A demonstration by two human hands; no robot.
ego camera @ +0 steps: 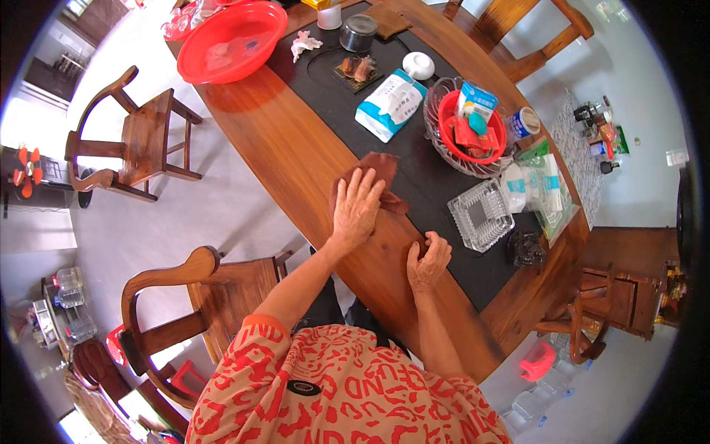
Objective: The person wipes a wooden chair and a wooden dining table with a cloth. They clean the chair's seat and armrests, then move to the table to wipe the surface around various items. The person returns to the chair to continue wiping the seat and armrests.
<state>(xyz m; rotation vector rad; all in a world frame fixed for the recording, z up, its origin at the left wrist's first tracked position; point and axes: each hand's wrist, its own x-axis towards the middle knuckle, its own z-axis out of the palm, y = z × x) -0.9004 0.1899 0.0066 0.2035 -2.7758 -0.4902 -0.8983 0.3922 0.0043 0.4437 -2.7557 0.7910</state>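
My left hand [357, 211] lies palm down on a crumpled brown cloth [388, 166], fingers somewhat spread. The cloth rests across the wooden rim and the black inlay of the table [310, 161]. To the right, my right hand [429, 262] is at the inlay's near edge, fingers loosely curled, with nothing seen in it. Beyond the cloth lies a white and blue soft pack of tissues [391, 104]. Right of that, a red plastic bowl [445, 133] holding small packets sits inside a clear glass bowl [432, 145]. A square clear glass dish [481, 215] stands beyond my right hand.
A large red basin [191, 55] stands at the table's far left. Near it are a crumpled tissue [304, 45], a dark-looking glass jar [358, 33] and a small white cup [418, 66]. Plastic packs [532, 183] lie at the right. Wooden armchairs [147, 139] stand to the left.
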